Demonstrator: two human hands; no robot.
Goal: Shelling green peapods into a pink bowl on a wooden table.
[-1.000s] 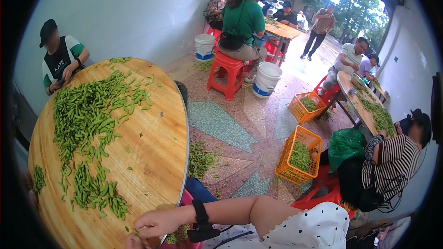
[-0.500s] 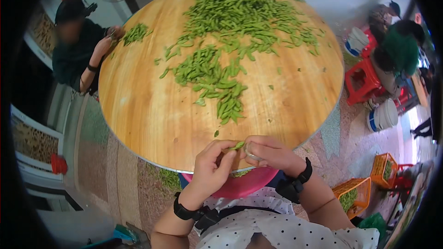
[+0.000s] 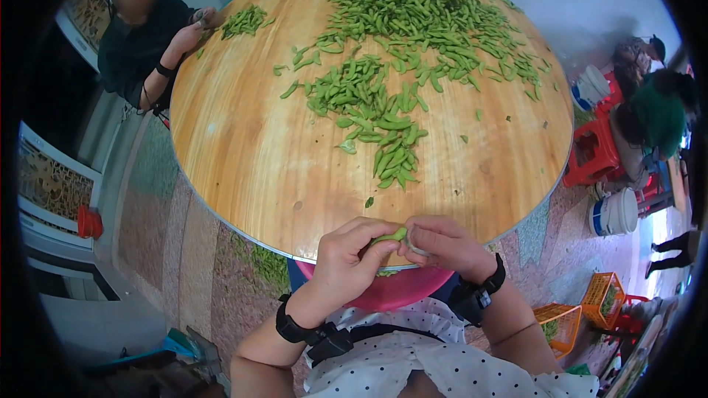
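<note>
Over the near edge of the round wooden table [image 3: 251, 177], my left hand [image 3: 350, 259] pinches one green edamame pod [image 3: 389, 236] between thumb and fingers. The pod's tip points toward my right hand [image 3: 450, 250], which is closed around a small silvery tool [image 3: 415, 246] right beside it. Fingers hide most of that tool, so its exact kind does not show. Below both hands, at my lap, sits a pink basin [image 3: 398, 291], partly covered by the table edge and my arms. A loose cluster of pods [image 3: 396, 158] lies ahead of my hands, trailing from the large heap [image 3: 413, 7].
At the far left a person [image 3: 144, 44] works by a small pod pile [image 3: 245, 21]. To the right are red stools [image 3: 592, 151], a white bucket [image 3: 613, 212], orange crates [image 3: 560, 328] and other seated people. Pods [image 3: 267, 265] lie on the floor below the table's left edge.
The view has shifted, so the table and heap sit higher and further right. The pod in my left hand now shows more of its length and lies close against my right fingers.
</note>
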